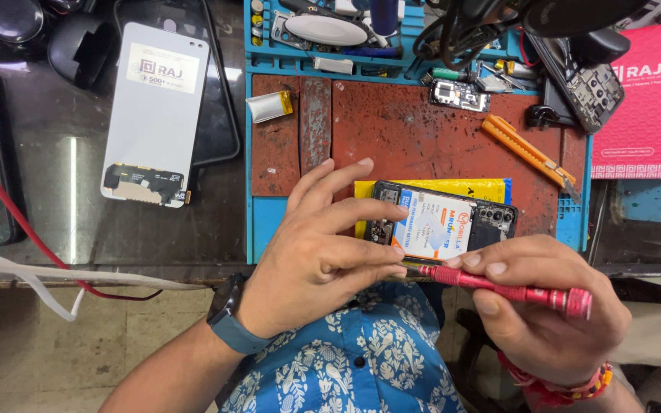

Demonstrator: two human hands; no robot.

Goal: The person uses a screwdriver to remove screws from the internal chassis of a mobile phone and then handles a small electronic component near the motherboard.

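left hand (323,245): fingers spread, tips pressed on the near left edge of the phone (441,222), steadying it; thumb and forefinger close on the screwdriver's tip end. dark watch (231,317) on the wrist.
right hand (541,306): clamped around the red screwdriver (499,287), which lies level, tip pointing left toward the left fingertips, just at the phone's near edge.
phone: back off, battery showing, lying across the red mat (415,134), just beyond both hands, over a yellow pouch (483,187).
farther off: orange knife (529,153) beyond the right hand; small silver cell (269,105) beyond the left; white panel (154,115) well left.
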